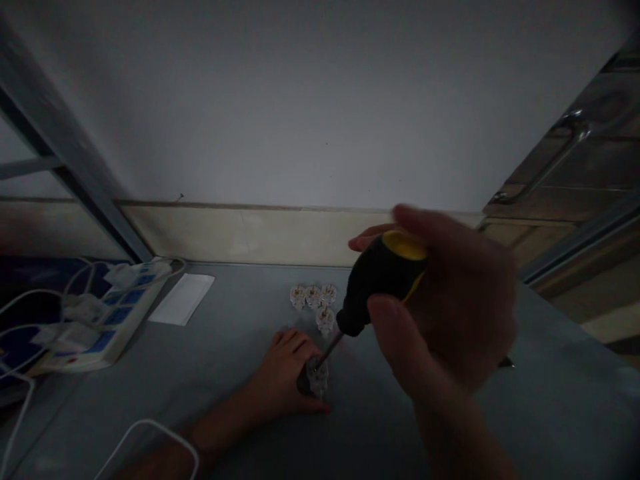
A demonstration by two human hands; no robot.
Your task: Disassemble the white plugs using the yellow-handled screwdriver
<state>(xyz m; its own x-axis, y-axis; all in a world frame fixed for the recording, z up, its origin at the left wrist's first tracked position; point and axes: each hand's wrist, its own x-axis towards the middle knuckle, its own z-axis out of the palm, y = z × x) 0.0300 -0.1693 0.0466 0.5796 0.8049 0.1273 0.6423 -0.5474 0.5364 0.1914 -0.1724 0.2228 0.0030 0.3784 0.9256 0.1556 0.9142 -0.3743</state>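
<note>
My right hand (450,300) is wrapped round the black and yellow handle of a screwdriver (373,283). Its metal shaft slants down to the left, and the tip meets a clear plug (318,380) with a dark part at its left side. Fingers and thumb of my left hand (287,373) grip that plug from the left, low over the table. Just beyond sit several similar clear plugs (313,297), most in a row and one (325,320) in front, with brass-coloured metal parts showing inside.
A white and blue power strip (120,313) with plugged-in chargers and white cables lies at the left, beside a flat white packet (183,299). Behind the grey table (240,300) rises a wall (300,120). A dark pointed object (507,363) shows partly behind my right hand.
</note>
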